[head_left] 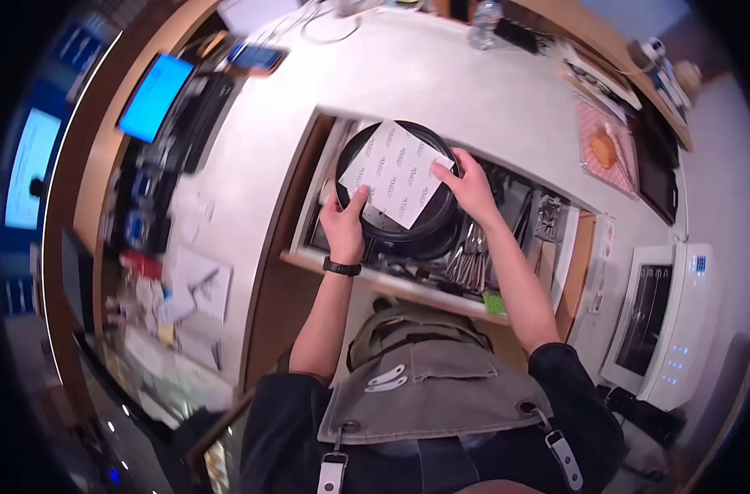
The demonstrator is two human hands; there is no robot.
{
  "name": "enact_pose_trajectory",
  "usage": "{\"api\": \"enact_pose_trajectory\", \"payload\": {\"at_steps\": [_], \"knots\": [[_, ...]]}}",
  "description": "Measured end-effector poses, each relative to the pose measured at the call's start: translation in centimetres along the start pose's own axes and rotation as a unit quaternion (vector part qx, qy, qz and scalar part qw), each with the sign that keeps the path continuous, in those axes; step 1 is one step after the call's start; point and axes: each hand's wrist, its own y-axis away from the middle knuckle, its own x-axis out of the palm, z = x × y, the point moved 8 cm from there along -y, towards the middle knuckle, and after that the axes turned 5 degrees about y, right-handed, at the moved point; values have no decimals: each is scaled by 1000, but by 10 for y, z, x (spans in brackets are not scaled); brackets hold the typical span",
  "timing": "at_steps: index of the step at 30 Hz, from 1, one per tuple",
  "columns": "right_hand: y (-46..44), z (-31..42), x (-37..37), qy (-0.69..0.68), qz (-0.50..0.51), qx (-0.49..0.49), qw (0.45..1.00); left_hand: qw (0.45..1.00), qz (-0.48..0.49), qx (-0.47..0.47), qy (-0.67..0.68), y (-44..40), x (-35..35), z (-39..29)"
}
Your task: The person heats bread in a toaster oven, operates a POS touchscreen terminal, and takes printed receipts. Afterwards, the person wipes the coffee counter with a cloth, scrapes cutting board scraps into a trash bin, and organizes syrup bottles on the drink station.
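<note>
While standing over the open drawer (299,260), holding a round black pan (431,212) between left hand (342,226) and right hand (473,189), both equally near; pinning the printed square paper (397,171) under both thumbs, with one corner toward the apron (453,387); unable to tell how hidden fingers curl beneath.

I read the printed sheet (395,177) as smooth, matt paper, and the round black pan (439,206) as dark with a dull sheen; whether that is metal or plastic I can't tell. The utensils (468,259) look like shiny metal to me, the drawer's front edge (309,263) like wood. From here the countertop (391,70) seems smooth and faintly glossy, the bottle (483,25) clear plastic, and the apron (449,395) matt woven cloth with metal buckles (335,460).
</note>
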Motion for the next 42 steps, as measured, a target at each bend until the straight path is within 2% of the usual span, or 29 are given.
{"api": "enact_pose_trajectory", "payload": {"at_steps": [2, 3, 4, 5, 6, 9, 10, 13, 14, 18, 19, 20, 24, 27, 32, 38, 40, 42], "knots": [[-8, -20, -3, 29, -13, 19, 999, 997, 34, 13, -63, -23, 18, -1], [-43, -48, -39, 15, -12, 56, 998, 997, 43, 22, -62, -52, 66, 20], [-86, -70, -77, 31, -28, 69, 997, 995, 51, -9, -81, -95, 108, 55], [-107, -95, -89, 42, -27, 91, 995, 992, 42, -45, -107, -119, 119, 82], [-134, -118, -99, 24, -39, 81, 996, 990, 75, -47, -114, -144, 137, 97], [-194, -148, -131, 160, -81, 77, 981, 967, 85, -65, -232, -207, 161, 134], [-211, -157, -136, 189, -92, 55, 976, 953, 57, -33, -295, -221, 164, 137], [-246, -170, -149, 242, -117, 27, 963, 890, 63, 50, -449, -228, 192, 129], [-255, -166, -155, 251, -113, 25, 961, 879, 64, 46, -470, -233, 200, 131], [-274, -172, -169, 268, -129, 20, 955, 882, 98, 59, -457, -242, 222, 140], [-276, -172, -172, 268, -133, 21, 954, 875, 98, 58, -471, -245, 226, 141], [-279, -182, -173, 227, -78, 73, 968, 867, 100, 57, -485, -247, 229, 142], [-268, -170, -179, 183, -77, 78, 977, 835, 108, 120, -526, -262, 232, 152], [-273, -178, -181, 178, -75, 77, 978, 812, 106, 119, -561, -268, 234, 151], [-273, -187, -182, 166, -78, 81, 980, 844, 98, 55, -525, -271, 239, 142], [-285, -220, -180, 133, -68, 69, 986, 847, 99, 66, -517, -274, 235, 144], [-282, -212, -177, 105, -64, 57, 991, 852, 107, 62, -509, -275, 234, 144], [-274, -204, -187, 119, -128, 68, 982, 865, 88, 30, -493, -273, 229, 137]]}}
